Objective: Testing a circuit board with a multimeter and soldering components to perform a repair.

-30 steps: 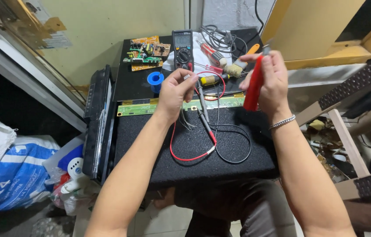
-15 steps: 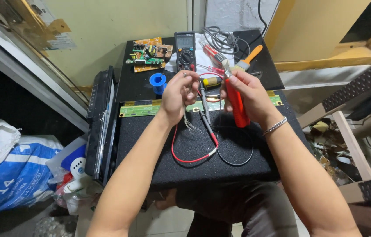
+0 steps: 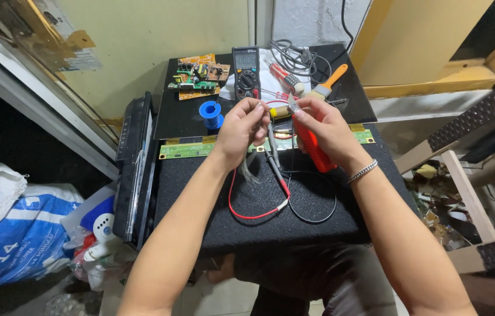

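My left hand point(image 3: 243, 126) is closed on a thin strand of wire held up over a long green circuit board strip point(image 3: 192, 148), with loose silvery wire hanging under the palm. My right hand point(image 3: 320, 126) grips a red-handled tool point(image 3: 312, 147), its tip pointing up toward the left hand's fingertips. Both hands meet above a black foam pad point(image 3: 259, 222). Red and black probe leads point(image 3: 259, 208) loop across the pad below the hands.
A dark multimeter point(image 3: 246, 71), a small circuit board point(image 3: 200, 76), a blue solder spool point(image 3: 210, 111), an orange-handled brush point(image 3: 326, 85) and grey cables point(image 3: 294, 55) lie at the back. A black panel point(image 3: 133, 169) stands on edge at the left. Bags point(image 3: 7, 234) lie on the floor.
My right hand has swung the red tool down from an upright raised position and brought it in toward the left hand. The left hand has stayed about where it was.
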